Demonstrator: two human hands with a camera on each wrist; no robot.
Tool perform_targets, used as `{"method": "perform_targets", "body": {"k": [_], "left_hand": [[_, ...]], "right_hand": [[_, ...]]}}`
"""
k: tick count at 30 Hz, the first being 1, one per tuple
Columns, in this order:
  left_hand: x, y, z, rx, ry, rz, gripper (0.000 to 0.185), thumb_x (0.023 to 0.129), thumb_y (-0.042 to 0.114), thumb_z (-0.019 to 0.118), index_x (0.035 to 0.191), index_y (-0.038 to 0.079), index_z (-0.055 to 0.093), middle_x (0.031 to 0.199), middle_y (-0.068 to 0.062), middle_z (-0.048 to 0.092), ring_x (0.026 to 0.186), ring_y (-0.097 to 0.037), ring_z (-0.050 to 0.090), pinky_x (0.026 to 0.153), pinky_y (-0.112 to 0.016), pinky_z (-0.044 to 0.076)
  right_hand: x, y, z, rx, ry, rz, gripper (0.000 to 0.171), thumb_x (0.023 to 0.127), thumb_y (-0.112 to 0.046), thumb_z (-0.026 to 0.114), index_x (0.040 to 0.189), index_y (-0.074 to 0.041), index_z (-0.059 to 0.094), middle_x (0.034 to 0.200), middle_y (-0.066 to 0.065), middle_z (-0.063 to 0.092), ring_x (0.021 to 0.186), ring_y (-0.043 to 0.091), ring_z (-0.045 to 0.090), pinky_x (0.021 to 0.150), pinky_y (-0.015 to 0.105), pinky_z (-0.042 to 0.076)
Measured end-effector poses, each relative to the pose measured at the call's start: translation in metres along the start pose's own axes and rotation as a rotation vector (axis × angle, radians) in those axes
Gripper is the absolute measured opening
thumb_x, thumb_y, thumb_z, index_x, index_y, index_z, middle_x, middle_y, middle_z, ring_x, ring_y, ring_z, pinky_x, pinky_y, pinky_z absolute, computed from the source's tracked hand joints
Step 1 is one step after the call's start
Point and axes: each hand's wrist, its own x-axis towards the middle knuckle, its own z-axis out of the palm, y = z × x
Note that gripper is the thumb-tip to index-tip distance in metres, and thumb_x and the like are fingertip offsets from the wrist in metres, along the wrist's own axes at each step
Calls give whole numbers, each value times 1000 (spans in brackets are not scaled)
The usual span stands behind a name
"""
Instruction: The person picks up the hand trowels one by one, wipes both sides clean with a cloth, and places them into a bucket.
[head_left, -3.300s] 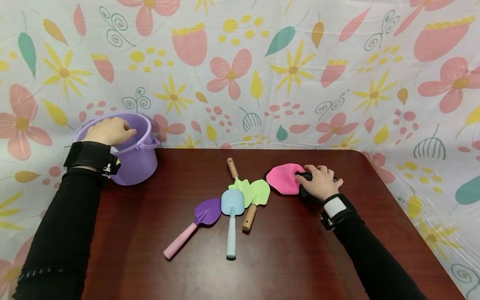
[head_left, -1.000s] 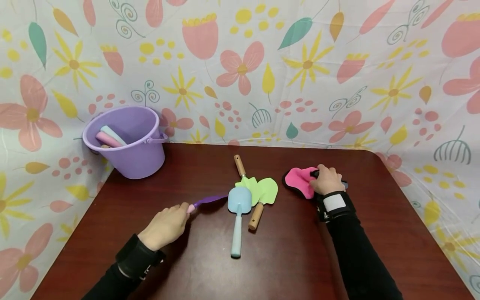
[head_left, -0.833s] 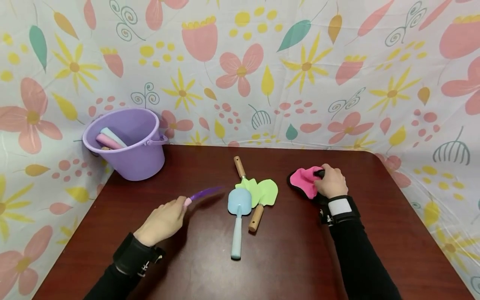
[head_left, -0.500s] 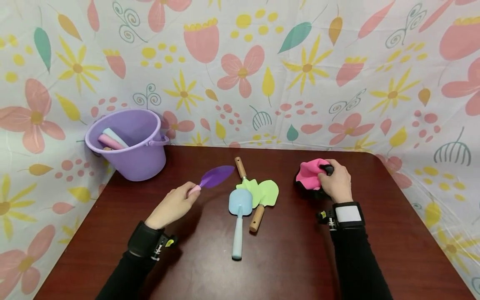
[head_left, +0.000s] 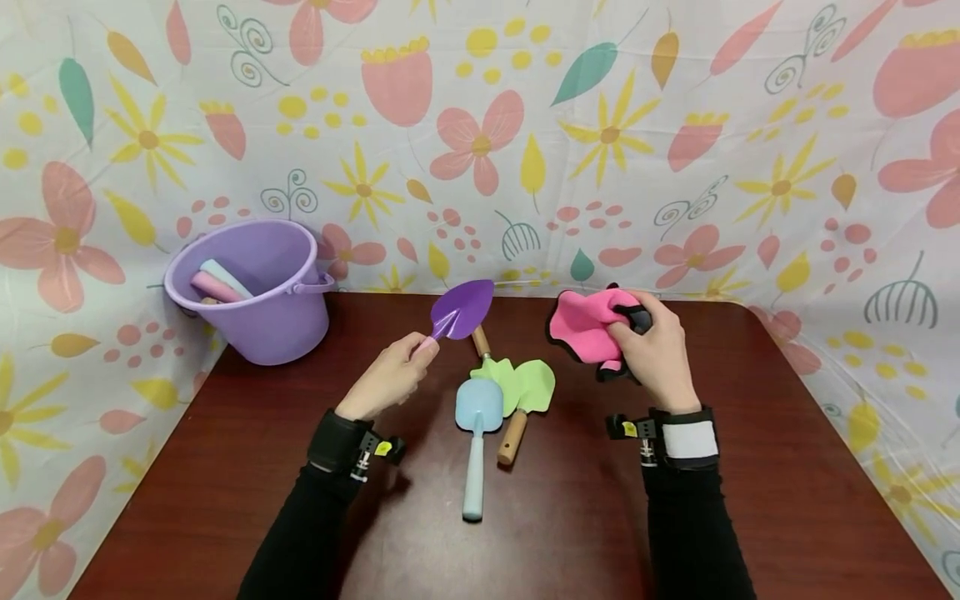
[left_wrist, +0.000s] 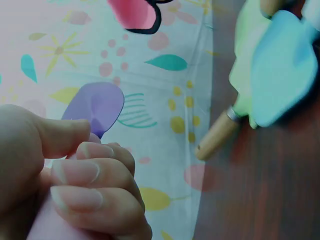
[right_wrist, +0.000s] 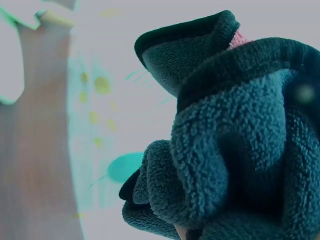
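Left hand [head_left: 386, 379] grips the purple trowel [head_left: 455, 315], right hand [head_left: 662, 354] pinches the pink cloth [head_left: 582, 325]; the cloth should meet a steady blade [left_wrist: 97, 104] flatly.

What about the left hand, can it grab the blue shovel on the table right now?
Probably not just yet: the left hand looks close enough, but its fingers are curled round the purple trowel. Nothing covers the blue shovel, so an unloaded hand could likely take it.
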Motion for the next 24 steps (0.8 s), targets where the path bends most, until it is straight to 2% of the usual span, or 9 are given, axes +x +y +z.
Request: {"method": "perform_targets", "body": {"k": [6,12,19,24], "left_hand": [[13,10,11,-108,1,1,31,105,36,45,105,6,49,65,-3,36,45,-16,30,41,-26,27],[21,24,21,-164,8,14,33,105,38,44,106,6,50,67,-3,37,46,-16,31,41,-26,28],[28,36,31,-193,19,45,31,105,37,44,107,7,51,65,-4,36,44,-17,29,41,-27,30],[26,42,40,-129,61,78,32,105,39,42,99,10,53,61,-5,40,42,-19,34,41,-29,32]], "right_hand": [[-3,-29,8,101,17,-59,36,89,-10,68,125,-15,65,113,4,65,83,17,57,67,25,45],[-4,-49,17,141,45,-122,38,86,-5,68,123,-13,66,118,3,62,94,16,56,73,23,45],[-1,-62,31,126,114,-214,39,81,2,67,118,-10,69,116,6,62,104,20,57,83,34,44],[-3,-65,46,107,143,-264,42,76,3,67,116,-10,70,113,7,63,105,23,58,87,41,44]]}}
